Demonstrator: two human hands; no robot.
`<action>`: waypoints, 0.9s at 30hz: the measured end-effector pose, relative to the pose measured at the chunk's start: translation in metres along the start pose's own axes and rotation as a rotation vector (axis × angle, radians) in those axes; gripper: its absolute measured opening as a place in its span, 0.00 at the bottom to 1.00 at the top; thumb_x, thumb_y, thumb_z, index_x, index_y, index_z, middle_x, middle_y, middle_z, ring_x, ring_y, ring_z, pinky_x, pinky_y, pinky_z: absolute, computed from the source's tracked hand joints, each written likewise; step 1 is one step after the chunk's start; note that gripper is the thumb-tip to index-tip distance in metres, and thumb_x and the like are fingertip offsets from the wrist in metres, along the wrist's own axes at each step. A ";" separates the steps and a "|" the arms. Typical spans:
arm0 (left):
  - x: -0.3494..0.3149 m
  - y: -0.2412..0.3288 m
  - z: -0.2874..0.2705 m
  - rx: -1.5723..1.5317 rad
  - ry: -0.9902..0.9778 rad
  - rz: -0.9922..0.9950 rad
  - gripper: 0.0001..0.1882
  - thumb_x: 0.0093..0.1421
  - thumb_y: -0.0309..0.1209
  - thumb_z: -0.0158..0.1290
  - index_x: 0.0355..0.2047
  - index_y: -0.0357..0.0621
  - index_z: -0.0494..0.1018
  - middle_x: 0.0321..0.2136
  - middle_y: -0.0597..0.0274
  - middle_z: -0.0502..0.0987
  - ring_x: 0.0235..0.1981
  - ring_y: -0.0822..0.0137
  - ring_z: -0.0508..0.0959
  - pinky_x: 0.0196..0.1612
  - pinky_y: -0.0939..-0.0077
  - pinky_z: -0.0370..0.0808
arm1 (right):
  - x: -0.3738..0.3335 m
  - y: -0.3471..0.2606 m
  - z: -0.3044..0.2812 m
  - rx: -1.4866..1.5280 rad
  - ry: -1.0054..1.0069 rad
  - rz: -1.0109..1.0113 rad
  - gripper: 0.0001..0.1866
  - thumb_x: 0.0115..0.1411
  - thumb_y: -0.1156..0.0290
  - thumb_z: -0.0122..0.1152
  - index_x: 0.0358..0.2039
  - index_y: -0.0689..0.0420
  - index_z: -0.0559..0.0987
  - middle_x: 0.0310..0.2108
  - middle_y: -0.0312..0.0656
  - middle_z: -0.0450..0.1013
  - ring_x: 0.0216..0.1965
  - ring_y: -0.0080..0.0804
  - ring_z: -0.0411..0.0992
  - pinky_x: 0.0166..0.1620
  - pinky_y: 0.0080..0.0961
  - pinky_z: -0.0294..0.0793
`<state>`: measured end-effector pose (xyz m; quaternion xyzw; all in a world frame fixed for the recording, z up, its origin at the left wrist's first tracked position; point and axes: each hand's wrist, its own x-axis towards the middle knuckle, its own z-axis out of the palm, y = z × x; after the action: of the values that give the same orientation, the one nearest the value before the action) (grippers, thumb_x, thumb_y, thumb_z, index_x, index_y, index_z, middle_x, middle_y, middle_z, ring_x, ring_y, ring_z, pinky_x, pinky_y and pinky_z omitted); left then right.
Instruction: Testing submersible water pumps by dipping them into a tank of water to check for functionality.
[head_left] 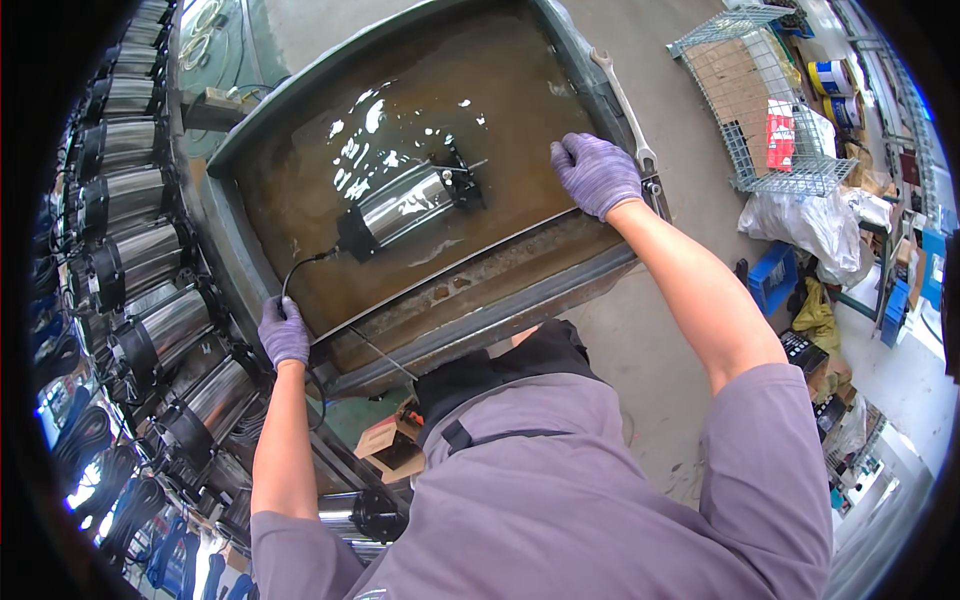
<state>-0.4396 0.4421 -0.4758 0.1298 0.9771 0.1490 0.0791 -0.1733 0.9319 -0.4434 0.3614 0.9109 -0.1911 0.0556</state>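
Cylinder (405, 208) is shining silver between black ends (355, 234), lying in brown water (470, 75), cable (295, 268) trailing leftward, left fingers (289, 309) and right fingers (572, 145) curling, hold unclear

"What lies in the tank (500, 312)?"

"A cylinder (405, 210), near the middle; its cable (300, 262) reaches the left hand (284, 332) at the near left corner."

"And the right hand (597, 176)?"

"Near right corner, just beside a wrench (624, 105) lying along the right side."

"Outside?"

"A row of cylinders (132, 197) to the left, a basket (802, 180) to the right."
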 end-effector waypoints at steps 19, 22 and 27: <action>0.003 -0.005 0.002 0.001 -0.014 0.017 0.13 0.69 0.38 0.55 0.43 0.41 0.79 0.37 0.41 0.83 0.40 0.42 0.83 0.45 0.56 0.78 | 0.001 0.003 0.006 -0.009 0.014 -0.035 0.19 0.71 0.54 0.50 0.37 0.54 0.81 0.39 0.51 0.80 0.43 0.57 0.78 0.48 0.52 0.77; 0.003 -0.004 0.003 0.019 -0.002 0.020 0.11 0.68 0.34 0.56 0.42 0.39 0.79 0.35 0.43 0.84 0.35 0.50 0.84 0.43 0.62 0.78 | 0.002 0.002 0.004 -0.002 0.016 -0.029 0.19 0.71 0.54 0.50 0.37 0.54 0.81 0.39 0.51 0.80 0.43 0.57 0.78 0.49 0.52 0.77; 0.004 -0.009 0.002 -0.002 0.001 0.016 0.12 0.69 0.36 0.55 0.42 0.39 0.79 0.35 0.43 0.84 0.36 0.47 0.83 0.43 0.59 0.78 | 0.001 0.000 0.002 0.015 -0.006 -0.023 0.20 0.71 0.52 0.50 0.37 0.56 0.80 0.39 0.53 0.79 0.43 0.59 0.76 0.48 0.53 0.75</action>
<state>-0.4450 0.4352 -0.4808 0.1376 0.9758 0.1510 0.0775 -0.1736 0.9317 -0.4458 0.3507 0.9135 -0.1994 0.0533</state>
